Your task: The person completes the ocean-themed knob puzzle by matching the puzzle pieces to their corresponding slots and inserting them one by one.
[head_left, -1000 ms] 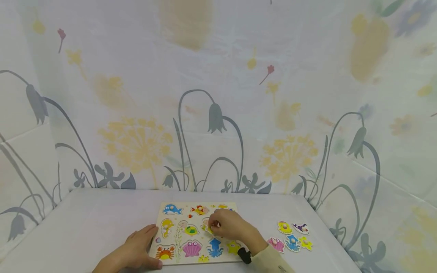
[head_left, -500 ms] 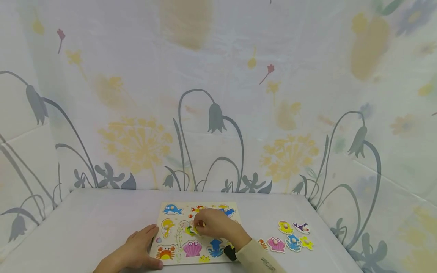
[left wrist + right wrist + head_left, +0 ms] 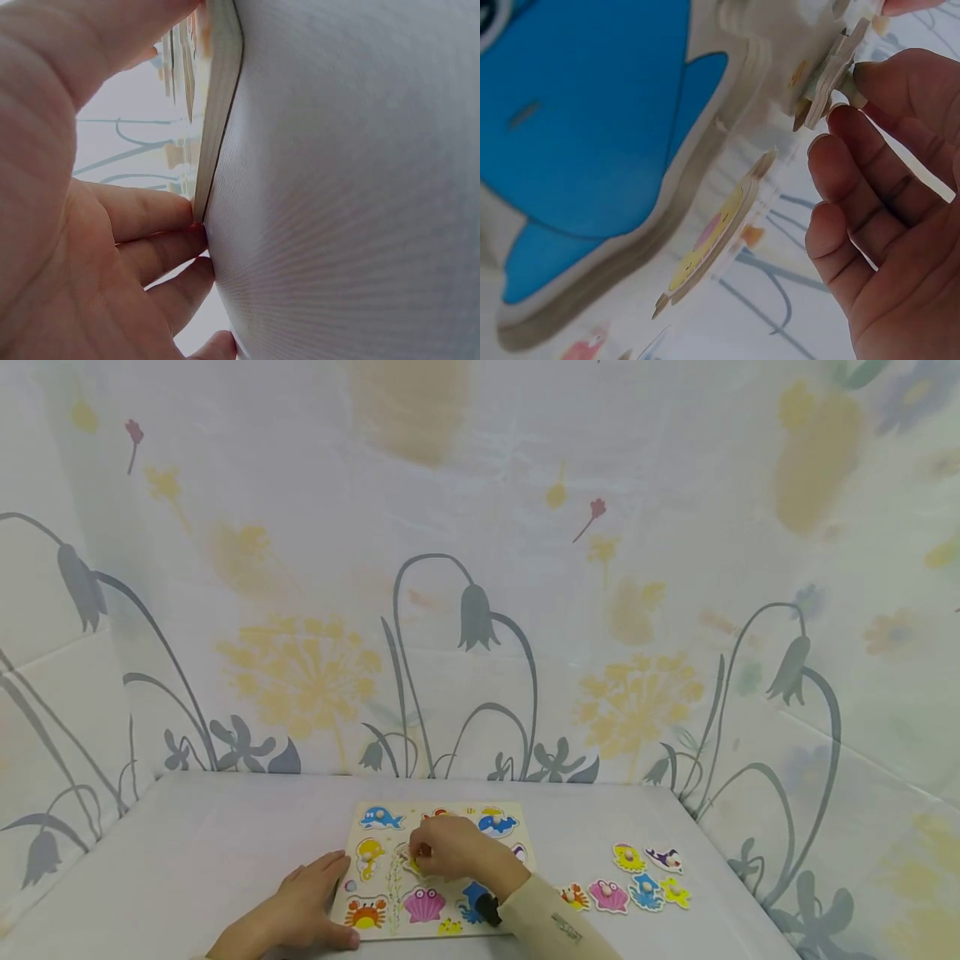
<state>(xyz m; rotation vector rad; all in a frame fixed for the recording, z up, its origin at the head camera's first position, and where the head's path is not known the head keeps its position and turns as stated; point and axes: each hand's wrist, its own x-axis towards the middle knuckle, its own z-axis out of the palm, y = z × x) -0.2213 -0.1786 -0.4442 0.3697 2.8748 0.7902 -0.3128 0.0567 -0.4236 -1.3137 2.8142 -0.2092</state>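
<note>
A wooden sea-animal puzzle board [image 3: 375, 839] lies flat on the grey table. My right hand [image 3: 422, 857] hovers over its middle-left part and pinches the peg of a puzzle piece [image 3: 829, 66], which is tilted up off the board between the fingertips [image 3: 838, 120]. The head view hides that piece under the hand. My left hand [image 3: 318, 893] rests on the table, its straight fingers [image 3: 150, 217] against the board's left edge [image 3: 221, 97] and the thumb near the front corner.
Several loose pieces lie right of the board: an orange one [image 3: 573, 895], a pink one [image 3: 606, 895], a blue one [image 3: 643, 890] and others behind. Flower-printed cloth walls [image 3: 480, 610] enclose the table on three sides.
My right hand has slid left across the board, from its middle-right part to its middle-left part. The blue piece at the top right is now uncovered. The left hand has stayed put.
</note>
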